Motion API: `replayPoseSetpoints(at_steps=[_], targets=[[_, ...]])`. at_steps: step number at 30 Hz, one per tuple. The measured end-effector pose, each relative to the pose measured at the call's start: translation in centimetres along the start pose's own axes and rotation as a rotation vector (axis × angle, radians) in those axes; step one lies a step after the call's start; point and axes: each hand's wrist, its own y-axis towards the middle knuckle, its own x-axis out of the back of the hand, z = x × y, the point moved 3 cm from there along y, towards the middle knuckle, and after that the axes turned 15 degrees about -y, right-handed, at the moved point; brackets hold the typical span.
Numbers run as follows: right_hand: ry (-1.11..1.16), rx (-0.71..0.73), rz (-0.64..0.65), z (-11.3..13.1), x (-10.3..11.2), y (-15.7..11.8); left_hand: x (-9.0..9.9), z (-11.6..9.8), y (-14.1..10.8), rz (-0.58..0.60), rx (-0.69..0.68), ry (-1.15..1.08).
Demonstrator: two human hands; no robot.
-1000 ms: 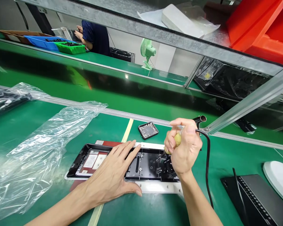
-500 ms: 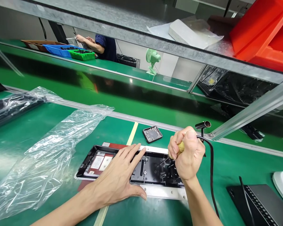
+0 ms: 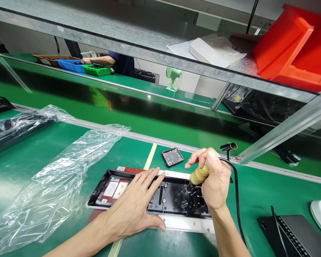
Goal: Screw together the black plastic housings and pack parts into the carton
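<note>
A long black plastic housing [image 3: 173,194] lies open side up, with white strips along its long sides. Over its middle spreads my left hand [image 3: 139,196], flat with fingers apart, pressing on the housing and its strips. My right hand [image 3: 216,175] is wrapped round the yellow handle of a corded soldering iron [image 3: 199,175], its index finger lifted off. The iron tilts down into the right half of the housing; exactly what its tip touches is too dark to tell. Just behind the housing sits a small black tray [image 3: 172,157] of tiny silvery metal parts.
A black tube holder [image 3: 228,146] stands behind my right hand, near the iron's cord [image 3: 237,192]. Clear plastic bags [image 3: 69,178] lie at left. A black slotted panel [image 3: 296,232] is at right. Overhead runs a shelf with a red bin [image 3: 289,53]. A co-worker's arm [image 3: 101,60] reaches into trays.
My right hand has loosened its fist round the iron, and its index finger has lifted, baring the handle. My left hand stays put on the housing. The co-worker's hand has lowered to the trays.
</note>
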Motion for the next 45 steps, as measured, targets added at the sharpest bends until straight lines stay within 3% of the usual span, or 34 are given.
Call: replayPoseSetpoints(at_steps=[4, 14, 45], targets=[[0.012, 0.019, 0.012, 0.32, 0.24, 0.08, 0.04, -0.03, 0.07, -0.012, -0.007, -0.002], [0.211, -0.092, 0.023, -0.12, -0.05, 0.13, -0.07, 0.07, 0.03, -0.015, -0.001, -0.007], [0.214, -0.084, -0.006, -0.27, -0.41, 0.13, 0.1, -0.01, -0.13, -0.013, -0.004, -0.022]])
